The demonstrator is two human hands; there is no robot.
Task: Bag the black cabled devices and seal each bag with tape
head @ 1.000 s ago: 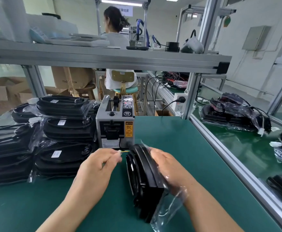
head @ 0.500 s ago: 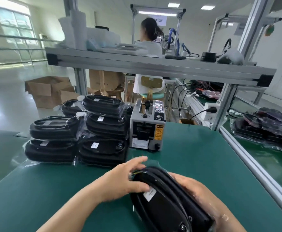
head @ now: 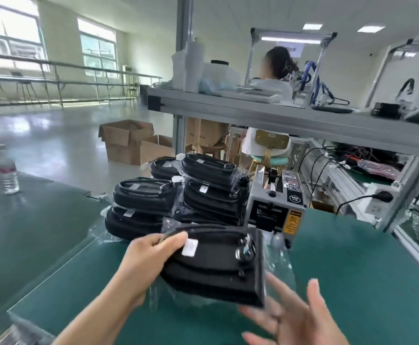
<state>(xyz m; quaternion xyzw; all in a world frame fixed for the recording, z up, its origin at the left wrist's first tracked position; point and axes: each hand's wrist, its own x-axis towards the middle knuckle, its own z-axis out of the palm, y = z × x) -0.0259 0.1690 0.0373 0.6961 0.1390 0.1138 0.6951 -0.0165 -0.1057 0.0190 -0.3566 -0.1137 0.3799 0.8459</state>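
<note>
Ahead of you, at the centre of the frame, a pile of bagged black devices [head: 176, 195] sits on the green table [head: 352, 257], stacked in 2 columns with more behind. Just right of the pile stands the grey tape dispenser [head: 275, 207], facing you. Both lie directly beyond your hands. At far left a water bottle [head: 8, 174] stands on a second green surface, well apart from everything else. Open cardboard boxes [head: 131, 141] sit on the floor behind the pile. An aluminium shelf [head: 278, 115] crosses the upper right of the frame, and a seated person [head: 275, 70] works beyond it with their back to you.

Your left hand [head: 151, 257] reaches in from the lower left. Its thumb lies across the top of the device you hold, its tip beside a white label [head: 189, 247], and the palm wraps the near left edge. Your right hand [head: 295, 317] is at the lower right, blurred, fingers spread and straight, holding nothing.

The black cabled device [head: 215, 267] is in its clear bag, lifted off the table and lying roughly flat, just in front of the pile. Your left hand grips it at its left end. Its lower right corner hangs just above your right fingertips; you cannot tell from this view whether they touch.
</note>
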